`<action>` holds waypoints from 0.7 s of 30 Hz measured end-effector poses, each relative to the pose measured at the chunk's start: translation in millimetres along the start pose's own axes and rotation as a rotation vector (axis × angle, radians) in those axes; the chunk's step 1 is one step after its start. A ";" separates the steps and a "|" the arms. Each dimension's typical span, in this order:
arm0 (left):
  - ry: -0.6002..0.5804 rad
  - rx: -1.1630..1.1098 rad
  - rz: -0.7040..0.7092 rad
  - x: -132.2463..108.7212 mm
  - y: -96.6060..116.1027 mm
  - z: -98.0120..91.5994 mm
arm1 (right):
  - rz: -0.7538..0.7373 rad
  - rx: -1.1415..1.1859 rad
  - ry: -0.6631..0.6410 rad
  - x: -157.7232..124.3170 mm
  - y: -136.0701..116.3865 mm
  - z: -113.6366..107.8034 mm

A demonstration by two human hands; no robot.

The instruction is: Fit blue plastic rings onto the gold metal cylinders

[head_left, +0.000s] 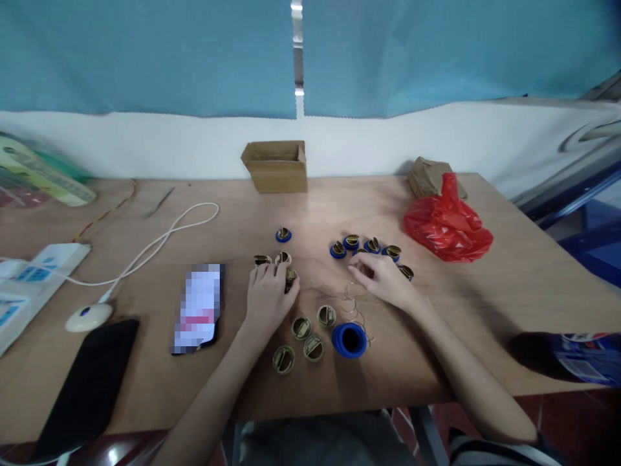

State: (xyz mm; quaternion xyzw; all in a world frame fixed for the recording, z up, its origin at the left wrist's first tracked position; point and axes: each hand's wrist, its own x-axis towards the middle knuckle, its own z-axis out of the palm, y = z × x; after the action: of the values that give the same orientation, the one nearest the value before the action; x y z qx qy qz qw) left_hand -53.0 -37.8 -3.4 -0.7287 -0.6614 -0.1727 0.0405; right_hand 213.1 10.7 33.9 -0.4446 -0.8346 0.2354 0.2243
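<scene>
My left hand (269, 291) curls over several round brass-coloured pieces with clips, its thumb and forefinger closed around one brass piece (291, 277). Another brass piece (262, 259) lies just beyond its fingertips. My right hand (381, 275) has its fingertips drawn together; what they pinch, if anything, is hidden. Just beyond it are several blue-based brass pieces (372, 245). Thin coiled wire (350, 298) lies below that hand, next to a stack of blue rings (339, 343). Between my forearms sit several more brass rounds (314, 348). One blue-based piece (283, 233) stands apart, farther back.
An open cardboard box (279, 175) stands at the back, and a red plastic bag (449, 226) at right. A bottle (572, 356) lies near the right edge. At left are a lit phone (198, 307), a dark phone (90, 382), a white cable (160, 239) and a power strip (43, 278).
</scene>
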 end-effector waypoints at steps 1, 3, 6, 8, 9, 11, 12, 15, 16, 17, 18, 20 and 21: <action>0.002 0.013 -0.016 -0.8 1.0 0.2 | 0.001 0.007 -0.069 -0.7 0.9 0.4; 0.014 0.027 -0.029 -2.1 2.0 0.9 | 0.011 0.015 -0.184 -1.8 3.4 0.1; 0.054 -0.008 0.001 -2.5 1.2 2.6 | 0.055 0.024 -0.277 -3.0 5.5 -3.0; 0.116 -0.068 0.031 -2.0 0.8 4.1 | 0.098 0.027 -0.321 -3.5 4.3 -5.4; 0.158 -0.113 0.051 -1.7 1.2 4.9 | 0.119 0.025 -0.338 -3.6 2.9 -6.2; 0.242 -0.235 0.089 -1.9 3.3 6.4 | 0.159 0.022 -0.372 -3.8 -1.1 -6.2; 0.271 -0.304 0.100 -2.4 5.0 7.0 | 0.178 0.027 -0.388 -3.9 -3.3 -5.5; 0.247 -0.478 0.067 -5.6 11.3 7.5 | 0.218 0.092 -0.418 -3.9 -7.7 -0.9; 0.211 -0.517 0.045 -6.9 13.1 7.3 | 0.221 0.118 -0.420 -3.9 -7.8 1.0; 0.172 -0.549 0.021 -7.9 14.6 6.9 | 0.219 0.137 -0.419 -3.9 -7.0 2.8; 0.134 -0.576 0.002 -8.7 15.7 6.5 | 0.212 0.146 -0.414 -4.0 -5.3 4.5; 0.086 -0.617 -0.022 -9.5 16.8 5.5 | 0.196 0.150 -0.405 -4.3 -0.3 7.6; 0.073 -0.630 -0.029 -9.6 17.0 5.0 | 0.189 0.150 -0.403 -4.6 2.5 8.9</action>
State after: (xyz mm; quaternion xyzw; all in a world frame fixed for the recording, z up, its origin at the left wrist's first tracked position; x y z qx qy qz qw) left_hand -36.0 -47.5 -8.1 -0.6894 -0.5838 -0.3954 -0.1659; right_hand 211.8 6.3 24.7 -0.4469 -0.7975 0.4004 0.0626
